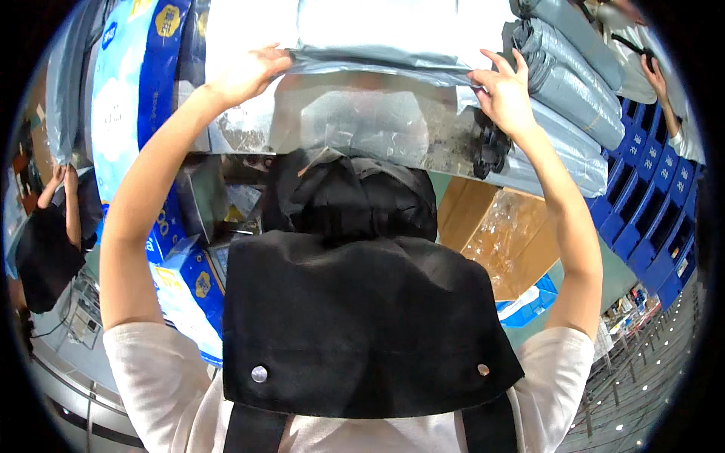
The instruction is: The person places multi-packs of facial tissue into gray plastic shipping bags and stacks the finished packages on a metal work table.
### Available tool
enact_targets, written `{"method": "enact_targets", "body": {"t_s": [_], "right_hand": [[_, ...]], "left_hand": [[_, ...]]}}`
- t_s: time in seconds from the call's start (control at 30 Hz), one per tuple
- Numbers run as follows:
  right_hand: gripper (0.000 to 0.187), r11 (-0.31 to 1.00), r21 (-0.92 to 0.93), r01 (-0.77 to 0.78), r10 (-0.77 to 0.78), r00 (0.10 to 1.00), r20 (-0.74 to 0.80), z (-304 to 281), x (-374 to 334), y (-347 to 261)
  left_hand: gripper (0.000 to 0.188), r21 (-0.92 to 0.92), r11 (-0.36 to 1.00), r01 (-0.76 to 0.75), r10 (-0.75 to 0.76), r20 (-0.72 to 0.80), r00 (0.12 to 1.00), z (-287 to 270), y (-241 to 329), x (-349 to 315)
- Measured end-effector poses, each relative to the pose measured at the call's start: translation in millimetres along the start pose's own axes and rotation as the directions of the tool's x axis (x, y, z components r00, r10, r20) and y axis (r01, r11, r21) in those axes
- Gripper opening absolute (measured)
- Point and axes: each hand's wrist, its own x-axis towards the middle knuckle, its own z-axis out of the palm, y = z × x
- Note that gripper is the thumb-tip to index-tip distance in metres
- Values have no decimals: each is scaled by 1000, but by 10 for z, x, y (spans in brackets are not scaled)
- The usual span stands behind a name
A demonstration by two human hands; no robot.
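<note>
A plastic mailing bag [381, 69], grey along its near edge, stretches between my hands over a metal worktop [445, 136]. At its left corner the fingers of my left hand [253, 72] are closed on the edge. My right hand [504, 92] pinches the right corner between thumb and forefinger, its other fingers raised. Beyond that edge lies a bright white surface [377, 23]; glare hides whether it belongs to the bag. Beside my right hand lie several folded bundles of grey mailing bags [578, 79].
Large blue-and-white packages [121, 106] stand at my left. An open cardboard box [472, 219] holding clear plastic is below the worktop, with a blue bin [532, 302] under it. Blue crates [642, 189] are stacked at right. Other people work at the far left and far right.
</note>
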Motion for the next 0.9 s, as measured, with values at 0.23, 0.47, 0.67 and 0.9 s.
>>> {"method": "enact_targets", "body": {"t_s": [0.23, 0.47, 0.67, 0.9], "right_hand": [[12, 836, 246, -491, 365, 831, 420, 255, 1416, 316], [21, -34, 830, -556, 827, 451, 336, 693, 1662, 260], [63, -646, 679, -348, 558, 392, 731, 86, 1633, 262], [94, -189, 980, -68, 598, 783, 169, -1256, 1190, 1092]], "left_hand": [[15, -210, 930, 300, -297, 47, 954, -507, -712, 572], [42, -927, 131, 350, -954, -22, 299, 9, -639, 1380], [63, -803, -536, -259, -778, 352, 520, -783, -152, 1541], [54, -956, -264, -126, -816, 152, 558, -1865, 310, 2352]]}}
